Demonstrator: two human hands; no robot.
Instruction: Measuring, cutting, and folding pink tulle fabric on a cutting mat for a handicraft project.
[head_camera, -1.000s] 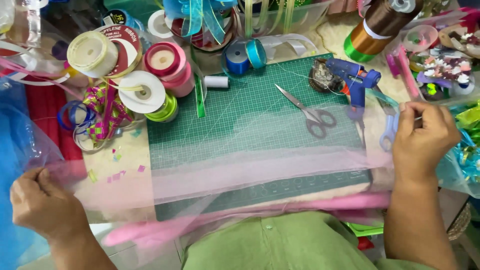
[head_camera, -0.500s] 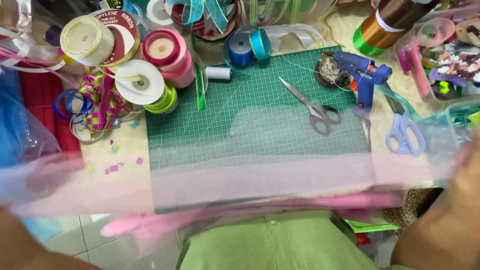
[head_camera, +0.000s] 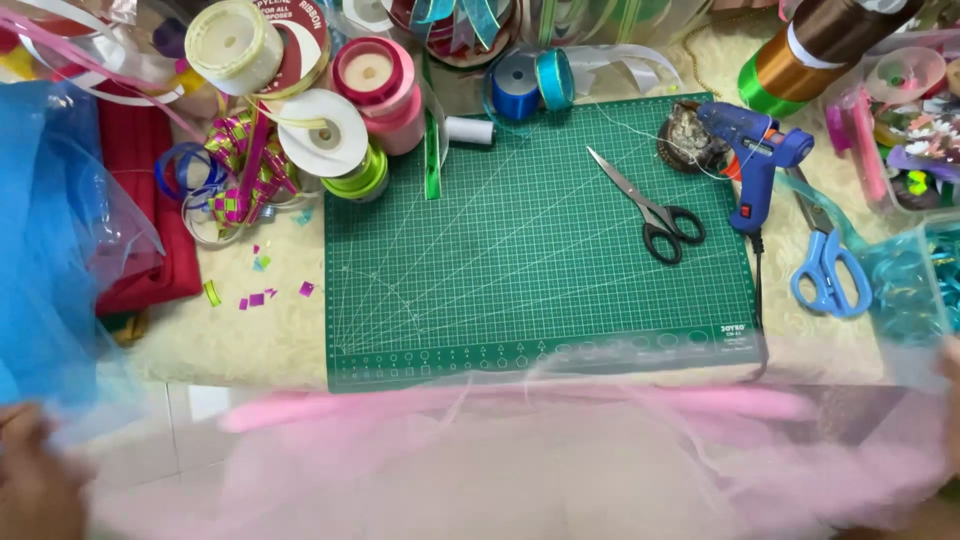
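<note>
The person has a wide strip of sheer pink netting (head_camera: 560, 460) stretched across the near edge of the worktop, just below the green cutting mat (head_camera: 540, 250) and overlapping only its bottom rim. The left hand (head_camera: 35, 480) sits at the lower left corner, blurred, and seems to have an end of the netting — whether the fingers are pinched shut on it or just under it can't be told. The right hand (head_camera: 950, 400) is barely a sliver at the right edge, so its fingers can't be read either.

As for progress: looks like early days. The netting is one uncut piece, spread out but not laid flat on the mat. The black-handled scissors (head_camera: 650, 210) lie shut in the middle of the mat, untouched, and the blue glue gun (head_camera: 750, 160) rests at the mat's top right corner — nothing glued or trimmed as far as one can see. Ribbon spools (head_camera: 330, 110) are heaped at the top left, blue scissors (head_camera: 828, 270) off to the right.
</note>
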